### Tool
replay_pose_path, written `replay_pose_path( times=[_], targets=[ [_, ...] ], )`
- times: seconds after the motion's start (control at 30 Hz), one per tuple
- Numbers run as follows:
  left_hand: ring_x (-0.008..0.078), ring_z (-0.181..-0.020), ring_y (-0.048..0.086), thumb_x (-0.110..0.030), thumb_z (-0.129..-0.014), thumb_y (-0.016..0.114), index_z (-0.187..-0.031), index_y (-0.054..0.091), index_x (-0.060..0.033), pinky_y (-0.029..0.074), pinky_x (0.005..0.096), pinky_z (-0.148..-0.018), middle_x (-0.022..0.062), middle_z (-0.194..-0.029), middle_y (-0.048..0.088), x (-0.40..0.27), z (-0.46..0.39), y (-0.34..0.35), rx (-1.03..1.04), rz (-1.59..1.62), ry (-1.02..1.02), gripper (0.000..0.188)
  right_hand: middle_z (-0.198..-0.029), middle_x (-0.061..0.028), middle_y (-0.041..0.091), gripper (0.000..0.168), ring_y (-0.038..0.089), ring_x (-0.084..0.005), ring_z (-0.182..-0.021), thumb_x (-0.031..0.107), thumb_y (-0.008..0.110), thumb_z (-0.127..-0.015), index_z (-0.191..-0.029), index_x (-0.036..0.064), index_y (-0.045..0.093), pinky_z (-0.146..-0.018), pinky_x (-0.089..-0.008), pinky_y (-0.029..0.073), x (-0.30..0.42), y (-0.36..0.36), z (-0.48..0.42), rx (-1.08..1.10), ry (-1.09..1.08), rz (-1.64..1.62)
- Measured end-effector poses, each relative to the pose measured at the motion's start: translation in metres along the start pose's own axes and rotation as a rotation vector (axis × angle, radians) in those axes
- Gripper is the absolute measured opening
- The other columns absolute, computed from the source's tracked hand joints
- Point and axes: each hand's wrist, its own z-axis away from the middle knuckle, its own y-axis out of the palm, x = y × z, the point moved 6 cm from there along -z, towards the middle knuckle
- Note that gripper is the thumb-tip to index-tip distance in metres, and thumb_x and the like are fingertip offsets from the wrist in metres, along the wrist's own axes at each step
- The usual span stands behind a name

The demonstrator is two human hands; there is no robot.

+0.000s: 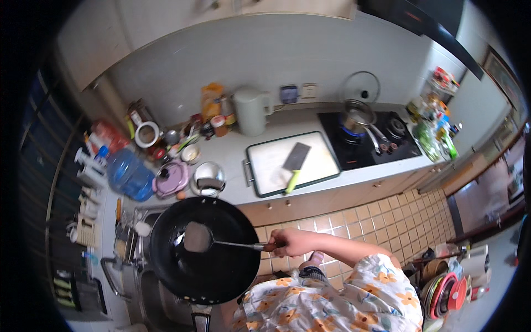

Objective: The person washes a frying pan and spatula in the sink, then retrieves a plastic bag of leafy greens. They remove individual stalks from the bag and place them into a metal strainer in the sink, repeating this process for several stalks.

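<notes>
My right hand (292,242) is closed around the wooden handle of a metal spatula (197,237), whose flat blade lies over the inside of a large black wok (207,274). The wok is held up over the edge of the sink, its long handle (201,319) pointing towards the bottom of the view. My left hand is not visible; part of an arm shows beside the wok's handle. On the counter a cleaver (297,157) with a green handle rests on a white cutting board (265,159) with a dark rim.
A saucepan (356,116) stands over a blue flame on the black gas hob (373,159). A steel pot (208,174), a lilac lidded pot (172,178), a blue water jug (130,174) and an electric kettle (250,112) stand along the counter. The sink faucet (110,278) is left of the wok.
</notes>
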Motion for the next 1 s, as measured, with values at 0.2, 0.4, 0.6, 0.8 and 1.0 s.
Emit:
replay_pose_path(
  times=[0.2,0.4,0.6,0.8,1.0],
  targets=[
    [0.0149,-0.04,0.047,-0.015,-0.082,0.062,-0.083,0.049,-0.0047,0.039,0.0286,-0.039,0.0045,-0.054,0.048,-0.132,-0.054,0.134,0.572,0.062,0.284,0.017,-0.079,-0.0043,0.063,0.027,0.058,-0.0089,-0.065,0.016,0.064,-0.088,-0.106,0.0,0.052,-0.054,-0.024,0.048,-0.042,-0.113,0.187,-0.449,0.018,-0.183],
    [0.015,-0.042,0.05,-0.01,-0.082,0.065,-0.09,0.049,-0.002,0.043,0.029,-0.04,0.0044,-0.057,0.048,-0.281,-0.066,0.322,1.035,0.169,0.275,0.019,-0.075,-0.0035,0.06,0.022,0.054,-0.0076,-0.055,0.011,0.061,-0.089,-0.105,0.0,0.053,-0.049,-0.0227,0.046,-0.094,-0.212,0.365,-0.872,0.079,-0.294],
    [0.0134,-0.04,0.049,-0.01,-0.085,0.063,-0.095,0.049,-0.0007,0.043,0.0284,-0.034,0.0033,-0.059,0.048,-0.382,-0.052,0.498,1.317,0.192,0.261,0.02,-0.073,-0.0048,0.06,0.021,0.052,-0.0084,-0.046,0.01,0.056,-0.092,-0.107,0.002,0.045,-0.038,-0.0221,0.038,-0.154,-0.296,0.479,-1.138,0.144,-0.437],
    [0.0125,-0.04,0.05,-0.013,-0.087,0.062,-0.092,0.049,-0.0035,0.044,0.0268,-0.036,0.0017,-0.06,0.049,-0.464,-0.061,0.636,1.288,0.165,0.321,0.017,-0.071,-0.0068,0.06,0.023,0.055,-0.0114,-0.048,0.011,0.057,-0.087,-0.102,0.0,0.044,-0.039,-0.0247,0.041,-0.217,-0.412,0.51,-1.213,0.229,-0.412],
    [0.0125,-0.043,0.051,-0.017,-0.089,0.061,-0.09,0.052,-0.0063,0.046,0.0284,-0.04,0.0018,-0.061,0.053,-0.529,-0.12,0.785,1.257,0.185,0.372,0.014,-0.067,-0.0075,0.061,0.024,0.057,-0.0139,-0.047,0.017,0.061,-0.087,-0.097,0.002,0.045,-0.037,-0.0285,0.043,-0.302,-0.545,0.509,-1.229,0.353,-0.449]
  ],
)
